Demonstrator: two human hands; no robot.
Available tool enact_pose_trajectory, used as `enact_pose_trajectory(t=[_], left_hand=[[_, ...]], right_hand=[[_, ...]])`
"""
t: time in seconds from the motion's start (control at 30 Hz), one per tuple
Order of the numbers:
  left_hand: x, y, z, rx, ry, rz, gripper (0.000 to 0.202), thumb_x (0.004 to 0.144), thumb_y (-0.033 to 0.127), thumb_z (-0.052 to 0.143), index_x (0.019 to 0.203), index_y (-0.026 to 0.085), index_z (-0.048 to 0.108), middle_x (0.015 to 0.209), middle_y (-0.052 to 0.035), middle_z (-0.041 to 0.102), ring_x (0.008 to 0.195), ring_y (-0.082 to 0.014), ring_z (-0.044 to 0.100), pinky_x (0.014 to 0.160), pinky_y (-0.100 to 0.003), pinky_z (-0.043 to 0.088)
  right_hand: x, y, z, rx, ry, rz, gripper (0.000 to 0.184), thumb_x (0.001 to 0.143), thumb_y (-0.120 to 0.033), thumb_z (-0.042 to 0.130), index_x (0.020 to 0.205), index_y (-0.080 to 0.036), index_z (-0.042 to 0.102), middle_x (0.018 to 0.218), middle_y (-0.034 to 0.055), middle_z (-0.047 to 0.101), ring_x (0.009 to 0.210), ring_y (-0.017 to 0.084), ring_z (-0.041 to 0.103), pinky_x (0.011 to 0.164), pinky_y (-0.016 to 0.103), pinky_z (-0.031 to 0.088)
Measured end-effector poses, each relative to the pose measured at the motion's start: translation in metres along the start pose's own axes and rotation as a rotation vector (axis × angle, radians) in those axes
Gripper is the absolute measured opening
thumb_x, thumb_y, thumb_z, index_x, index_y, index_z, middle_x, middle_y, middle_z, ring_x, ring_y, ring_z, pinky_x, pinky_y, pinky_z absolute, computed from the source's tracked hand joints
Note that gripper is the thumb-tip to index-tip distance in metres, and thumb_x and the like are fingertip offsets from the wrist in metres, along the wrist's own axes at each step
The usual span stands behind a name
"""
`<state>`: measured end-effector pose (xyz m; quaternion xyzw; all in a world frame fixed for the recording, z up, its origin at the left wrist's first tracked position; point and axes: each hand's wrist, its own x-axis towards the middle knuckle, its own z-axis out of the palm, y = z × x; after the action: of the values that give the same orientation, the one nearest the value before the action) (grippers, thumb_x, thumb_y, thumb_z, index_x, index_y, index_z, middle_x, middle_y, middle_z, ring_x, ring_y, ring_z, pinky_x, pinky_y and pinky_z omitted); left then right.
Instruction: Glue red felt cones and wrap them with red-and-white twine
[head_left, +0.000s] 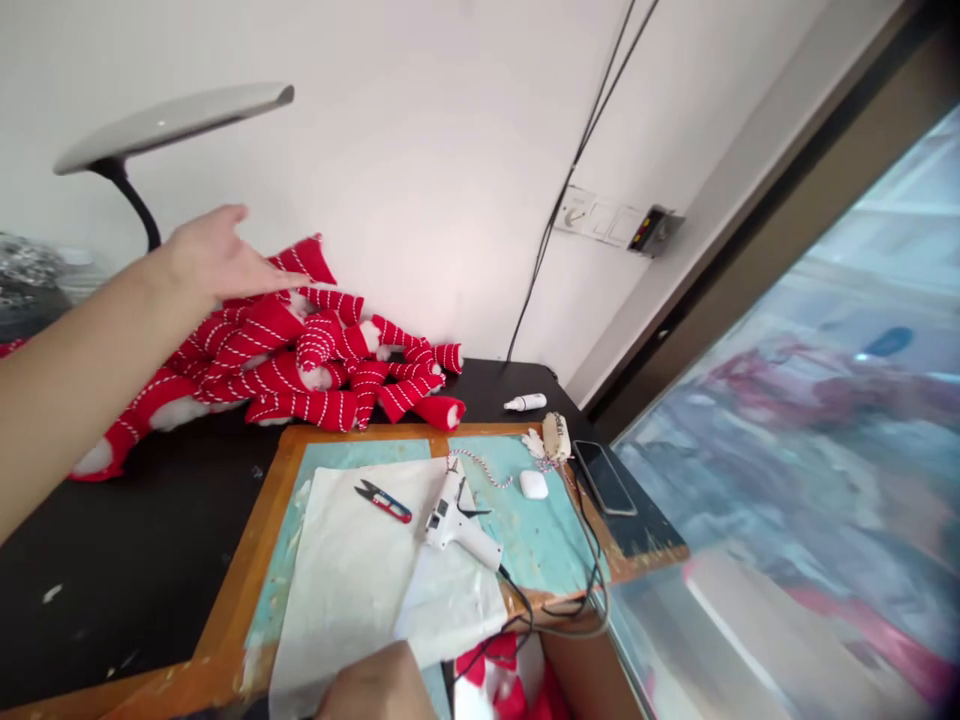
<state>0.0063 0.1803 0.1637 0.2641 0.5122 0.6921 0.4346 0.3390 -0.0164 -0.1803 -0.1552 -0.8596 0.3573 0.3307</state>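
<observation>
My left hand point(214, 262) is stretched out over the pile of red and white striped stuffed pieces point(300, 355), fingers extended and apart, holding nothing. My right hand point(379, 685) shows only partly at the bottom edge, resting on the white paper sheet point(360, 580); its fingers are hidden. On the paper lie small red-handled thread snips point(384, 500) and a white hot glue gun point(454, 520). The paper lies on a teal mat on a wooden board point(247, 560).
A desk lamp point(169, 125) stands at the back left. A phone point(604, 478), a white earbud case point(533, 485), a small white bottle point(525, 402) and a cord spool point(556, 437) lie near the right edge. Cables run up the wall. Window at right.
</observation>
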Motion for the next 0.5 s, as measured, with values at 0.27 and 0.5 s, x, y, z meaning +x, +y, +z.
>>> enact_pose_trajectory(t=[0.27,0.5], left_hand=[[-0.076,-0.117,-0.041,-0.021,-0.010,0.047,0.021,0.090,0.003,0.080,0.102,0.012,0.066,0.078,0.0075,0.068,0.066,-0.0027,0.065,0.065,-0.008,0.045],[-0.174,-0.191,-0.097,-0.059,0.032,-0.096,0.040,0.046,0.017,0.101,0.076,0.018,0.076,0.062,0.0024,0.068,0.048,-0.0102,0.053,0.042,-0.018,0.043]], right_hand=[[0.017,-0.032,-0.168,-0.167,0.254,0.064,0.040,0.106,-0.050,0.066,0.077,-0.025,0.077,0.069,0.0044,0.079,0.064,0.020,0.076,0.064,0.030,0.057],[0.136,0.025,-0.244,-0.788,0.125,0.445,0.068,0.098,-0.046,0.076,0.154,-0.014,0.054,0.159,0.0215,0.061,0.150,0.031,0.058,0.124,0.044,0.047]])
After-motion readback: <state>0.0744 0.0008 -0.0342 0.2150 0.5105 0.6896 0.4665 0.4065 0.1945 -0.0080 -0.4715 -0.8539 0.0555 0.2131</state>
